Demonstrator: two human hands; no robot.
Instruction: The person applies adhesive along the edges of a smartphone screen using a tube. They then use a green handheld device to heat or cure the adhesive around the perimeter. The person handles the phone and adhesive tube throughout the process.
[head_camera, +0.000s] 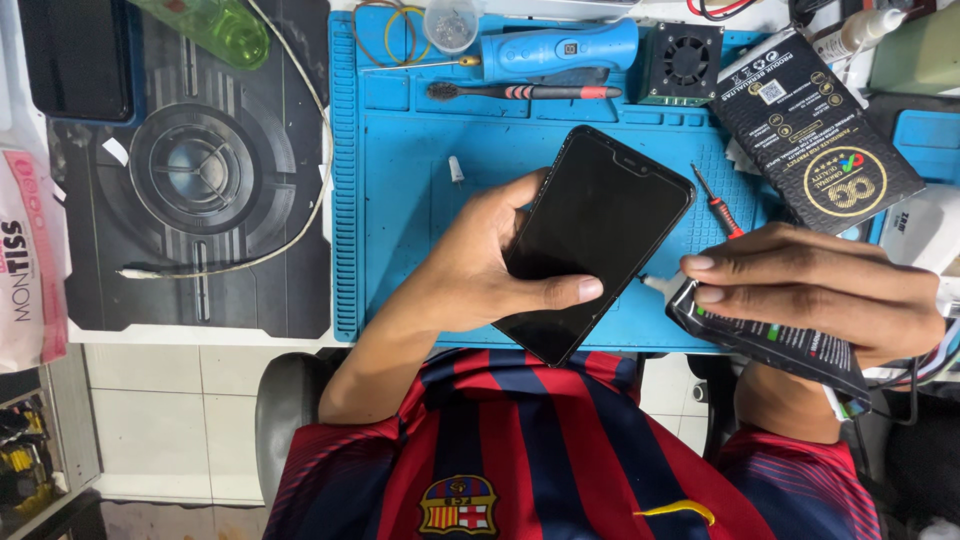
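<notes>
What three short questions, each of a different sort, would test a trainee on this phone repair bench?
1. True or false: the left hand holds the black smartphone.
2. Which hand grips the black tube? A left, B right.
3. Fill in: the red-handled screwdriver lies on the ___ work mat.

Key: 1 true. 2 B, the right hand. 3 blue.

Quick count of the bench: one phone (590, 240), two hands, left (480, 270) and right (810, 285). Two black packets, one on the bench (815, 130) and one in the right hand (770, 340). One blue mat (400, 200), one black mat (200, 170). One toothbrush (520, 92), one screwdriver (718, 205), one small fan (682, 62), one green bottle (215, 25), one white cable (290, 240).
</notes>
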